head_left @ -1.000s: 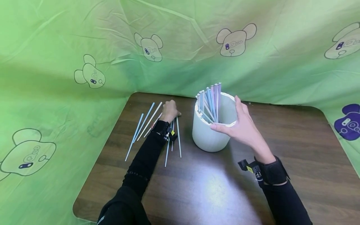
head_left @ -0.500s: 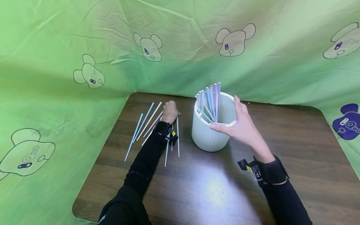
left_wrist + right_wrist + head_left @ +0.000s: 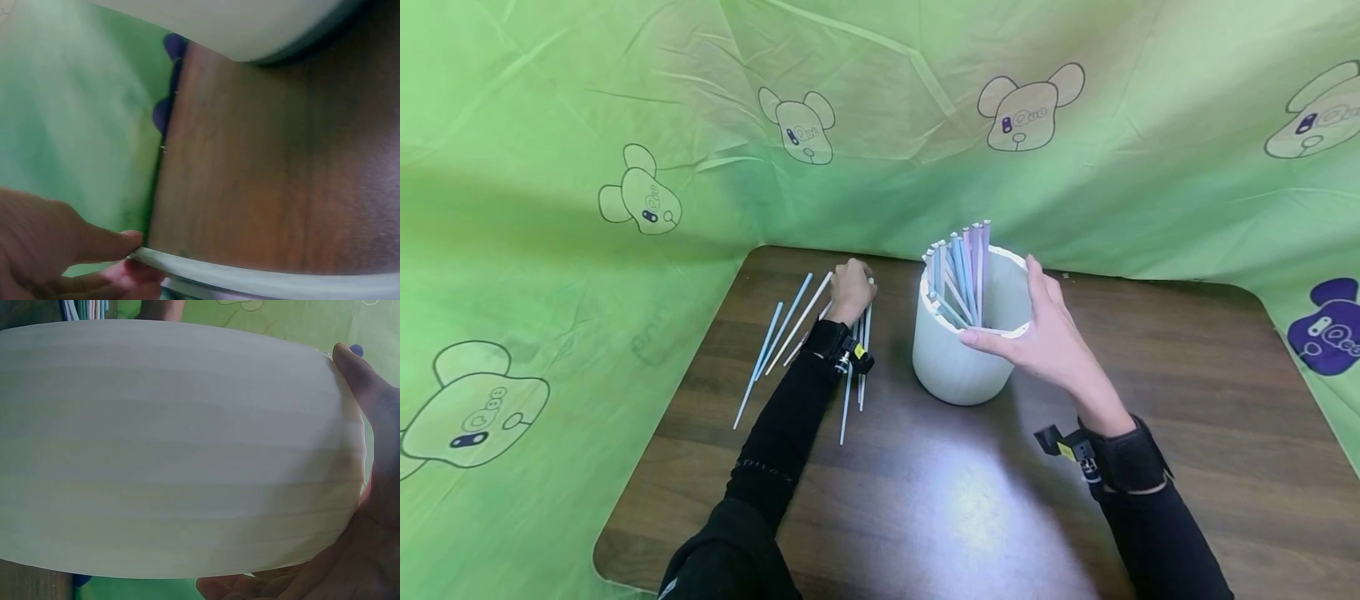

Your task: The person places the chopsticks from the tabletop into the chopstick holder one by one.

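Note:
My left hand [image 3: 852, 292] is at the far end of the loose straws, left of the container. In the left wrist view, thumb and fingertips [image 3: 132, 239] pinch the end of a pale straw [image 3: 262, 281]. Under and beside this hand lie more straws, including a blue straw [image 3: 846, 408]; the hand and sleeve hide parts of them. My right hand [image 3: 1048, 337] holds the white round container [image 3: 962, 367] at its right side, thumb and fingers spread along the rim. Several blue, white, pink and purple straws [image 3: 967, 271] stand in the container, leaning to its left.
Several blue and white straws [image 3: 762, 367] lie loosely fanned on the brown wooden table [image 3: 925, 517], left of my left forearm. A green cloth [image 3: 880, 192] with printed bear heads hangs behind the table and along its sides.
My left hand has shifted slightly away from me and left. The rightmost pale straw has moved left, closer to the straws beside it. My right hand and the container stay put.

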The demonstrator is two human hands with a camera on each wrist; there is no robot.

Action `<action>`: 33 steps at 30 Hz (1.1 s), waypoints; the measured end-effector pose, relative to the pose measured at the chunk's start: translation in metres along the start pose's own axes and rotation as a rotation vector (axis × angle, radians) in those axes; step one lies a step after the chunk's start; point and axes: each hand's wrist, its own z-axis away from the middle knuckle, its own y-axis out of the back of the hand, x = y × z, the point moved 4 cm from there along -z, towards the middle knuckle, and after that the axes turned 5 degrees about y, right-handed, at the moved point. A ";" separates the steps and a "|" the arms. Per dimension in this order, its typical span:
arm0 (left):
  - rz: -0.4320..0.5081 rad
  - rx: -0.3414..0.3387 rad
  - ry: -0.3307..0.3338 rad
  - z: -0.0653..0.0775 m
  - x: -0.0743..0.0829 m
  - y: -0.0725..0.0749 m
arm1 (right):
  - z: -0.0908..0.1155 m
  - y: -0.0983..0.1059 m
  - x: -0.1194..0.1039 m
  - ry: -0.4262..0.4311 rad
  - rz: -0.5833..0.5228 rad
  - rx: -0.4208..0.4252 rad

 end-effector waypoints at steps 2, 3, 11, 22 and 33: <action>0.031 -0.003 0.000 0.001 0.002 0.004 | 0.000 0.000 0.000 -0.001 0.000 0.000; 0.052 -0.004 -0.003 0.002 0.003 0.006 | 0.000 -0.001 0.000 0.000 0.000 0.000; 0.191 0.052 -0.068 0.009 0.020 0.045 | -0.001 -0.001 0.001 0.002 -0.002 -0.005; 0.365 0.271 -0.162 0.027 0.052 0.141 | 0.000 0.000 0.001 -0.007 -0.005 -0.013; 0.566 0.556 -0.368 0.080 0.115 0.224 | -0.001 0.000 0.002 -0.002 -0.001 -0.013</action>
